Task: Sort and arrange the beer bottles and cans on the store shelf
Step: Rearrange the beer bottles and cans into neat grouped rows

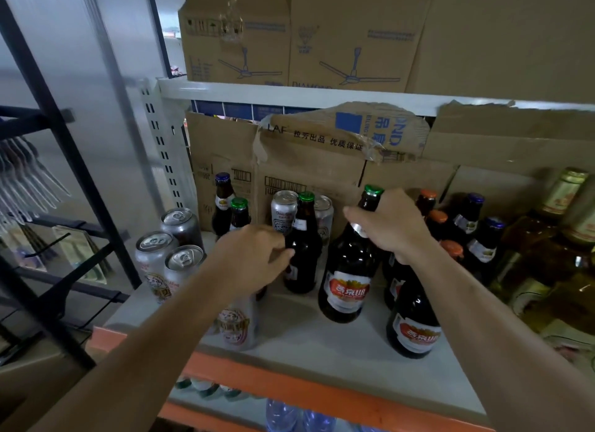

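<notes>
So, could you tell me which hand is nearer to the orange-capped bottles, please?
Right. The right hand grips the neck of the tall green-capped bottle, just left of the orange-capped bottles; the left hand is farther left, beside a shorter green-capped bottle.

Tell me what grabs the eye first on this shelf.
At mid-shelf, the right hand grips the neck of a big green-capped brown bottle. The left hand curls against a smaller dark bottle just left of it. Silver cans cluster at the left front, with torn cardboard boxes behind.
</notes>
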Demonstrator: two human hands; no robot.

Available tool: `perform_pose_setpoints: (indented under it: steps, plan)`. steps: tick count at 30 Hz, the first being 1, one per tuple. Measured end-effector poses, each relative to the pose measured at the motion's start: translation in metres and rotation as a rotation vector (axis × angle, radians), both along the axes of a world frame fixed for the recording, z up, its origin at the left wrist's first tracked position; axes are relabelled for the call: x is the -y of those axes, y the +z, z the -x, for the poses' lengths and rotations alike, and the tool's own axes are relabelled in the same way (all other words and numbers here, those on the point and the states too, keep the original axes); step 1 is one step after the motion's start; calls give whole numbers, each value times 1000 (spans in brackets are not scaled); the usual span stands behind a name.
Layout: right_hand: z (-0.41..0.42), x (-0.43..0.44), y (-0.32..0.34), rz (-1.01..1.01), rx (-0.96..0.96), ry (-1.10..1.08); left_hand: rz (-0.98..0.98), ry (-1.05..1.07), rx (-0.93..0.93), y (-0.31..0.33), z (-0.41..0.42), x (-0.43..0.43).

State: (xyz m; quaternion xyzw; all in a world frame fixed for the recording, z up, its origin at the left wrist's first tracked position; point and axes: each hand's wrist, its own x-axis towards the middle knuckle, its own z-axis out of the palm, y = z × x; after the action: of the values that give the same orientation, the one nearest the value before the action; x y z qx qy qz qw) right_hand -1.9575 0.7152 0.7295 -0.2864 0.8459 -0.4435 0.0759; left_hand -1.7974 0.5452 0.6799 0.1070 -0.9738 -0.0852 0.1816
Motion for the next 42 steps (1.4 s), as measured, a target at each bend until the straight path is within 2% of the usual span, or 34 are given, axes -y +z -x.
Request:
perform_pose_setpoints:
  steps: [5,8,13,23,31,42]
  plan:
    - [7,4,-7,-42,-13,-44,-229,42,61,-22,10,23]
    - [14,8,-8,-44,42,-80,-190,85,162,-22,11,22]
    - [28,24,-7,-97,107,-124,-225,116,227,-19,13,22]
    - [51,42,-3,-86,221,-188,-229,100,210,-25,16,27]
    - [61,44,-9,-55,244,-274,-260,104,222,-25,18,27]
    - [77,45,-5,-51,221,-328,-200,121,249,-24,17,24]
